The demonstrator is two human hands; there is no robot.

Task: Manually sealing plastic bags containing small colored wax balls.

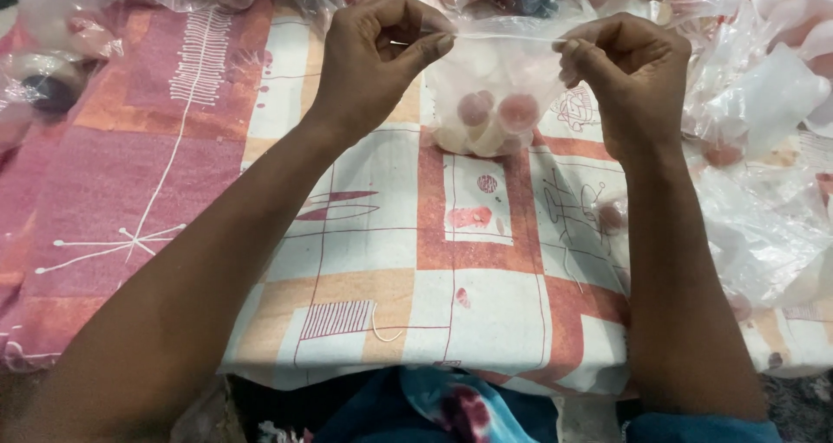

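A small clear plastic bag [495, 96] hangs between both hands above a patterned cloth. Inside it, at the bottom, lie several round pink and cream pieces [490, 122]. My left hand [377, 57] pinches the bag's top left corner between thumb and forefinger. My right hand [625, 74] pinches the top right corner the same way. The bag's top edge is stretched taut between the two hands, and its bottom rests on or just over the cloth.
A cloth [451, 261] with pink, orange and white squares covers the table. Heaps of clear plastic bags [764, 113] with similar round pieces lie to the right and along the far edge. More filled bags [48, 70] sit at the far left.
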